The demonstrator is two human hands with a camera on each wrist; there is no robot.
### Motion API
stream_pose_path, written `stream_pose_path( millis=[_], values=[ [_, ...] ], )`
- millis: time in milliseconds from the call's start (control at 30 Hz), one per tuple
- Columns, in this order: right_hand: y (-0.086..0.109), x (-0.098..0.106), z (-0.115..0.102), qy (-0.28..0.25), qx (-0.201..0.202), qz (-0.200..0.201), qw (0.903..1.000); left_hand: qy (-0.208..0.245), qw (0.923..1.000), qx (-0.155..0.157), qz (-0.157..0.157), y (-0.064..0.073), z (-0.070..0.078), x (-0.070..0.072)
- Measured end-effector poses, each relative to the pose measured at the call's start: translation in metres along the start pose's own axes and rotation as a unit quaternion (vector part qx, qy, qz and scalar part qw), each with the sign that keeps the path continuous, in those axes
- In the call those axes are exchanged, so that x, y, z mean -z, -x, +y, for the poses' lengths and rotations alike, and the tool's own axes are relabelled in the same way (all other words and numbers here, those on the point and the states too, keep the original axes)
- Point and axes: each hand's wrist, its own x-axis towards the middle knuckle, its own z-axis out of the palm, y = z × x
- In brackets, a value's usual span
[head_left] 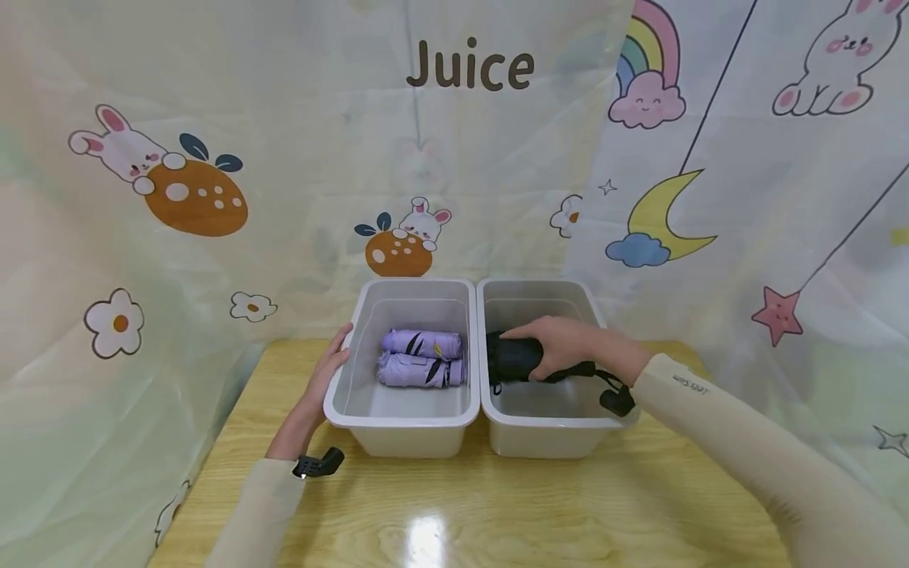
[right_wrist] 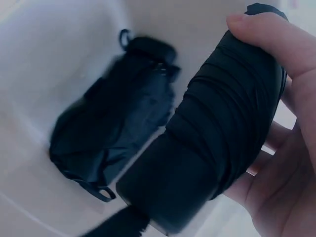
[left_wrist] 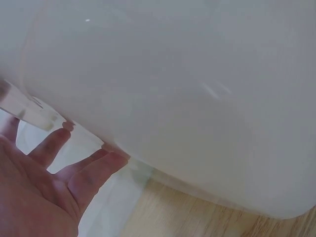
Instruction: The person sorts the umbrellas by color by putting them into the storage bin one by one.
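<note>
Two folded purple umbrellas with dark leaf prints, one (head_left: 421, 344) behind the other (head_left: 419, 371), lie side by side in the left grey bin (head_left: 412, 420). My left hand (head_left: 324, 372) is at that bin's left side; in the left wrist view its fingertips (left_wrist: 118, 159) touch the outer wall. Over the right grey bin (head_left: 547, 424), my right hand (head_left: 561, 344) grips a folded black umbrella (right_wrist: 217, 113), thumb near one end and fingers behind it. Another folded black umbrella (right_wrist: 116, 116) lies on the bin floor in the right wrist view, beside the held one.
Both bins stand together on a wooden table (head_left: 426, 505). Printed curtains (head_left: 305, 181) hang behind and beside it. A black wrist device (head_left: 319, 462) is on the left wrist, another (head_left: 616, 401) on the right.
</note>
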Motion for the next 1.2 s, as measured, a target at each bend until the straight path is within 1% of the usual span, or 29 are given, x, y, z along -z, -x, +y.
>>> stream_pose_path(
  millis=[67, 133, 367, 467, 600, 767, 1000, 1067, 1200],
  values=[
    [-0.009, -0.005, 0.004, -0.007, -0.009, -0.028, 0.9995, 0.001, 1.0, 0.002, 0.002, 0.001, 0.0, -0.001],
    [-0.017, -0.011, 0.007, -0.009, -0.017, -0.045, 0.9988, 0.0, 1.0, 0.002, 0.002, 0.002, -0.001, -0.002],
    [-0.033, -0.035, 0.018, 0.027, -0.056, -0.067, 0.9958, 0.009, 0.9999, -0.004, -0.005, 0.003, -0.001, -0.007],
    [-0.037, -0.047, 0.021, 0.036, -0.054, -0.08, 0.9947, 0.01, 0.9999, 0.0, -0.006, 0.004, -0.002, -0.007],
    [-0.041, -0.06, 0.022, 0.025, -0.039, -0.081, 0.9956, 0.013, 0.9999, 0.0, -0.007, 0.003, -0.003, -0.006],
    [-0.043, -0.069, 0.023, 0.008, -0.058, -0.081, 0.995, 0.018, 0.9998, 0.002, -0.007, 0.003, -0.004, -0.006],
    [-0.047, -0.073, 0.028, -0.019, -0.068, -0.073, 0.9949, 0.006, 1.0, 0.005, 0.004, 0.004, -0.003, -0.004],
    [-0.049, -0.073, 0.029, -0.017, -0.07, -0.07, 0.9949, 0.008, 1.0, 0.004, 0.004, 0.003, -0.003, -0.003],
    [-0.052, -0.072, 0.031, -0.001, -0.063, -0.068, 0.9956, 0.011, 0.9999, 0.004, 0.006, 0.002, -0.001, -0.001]
  ],
)
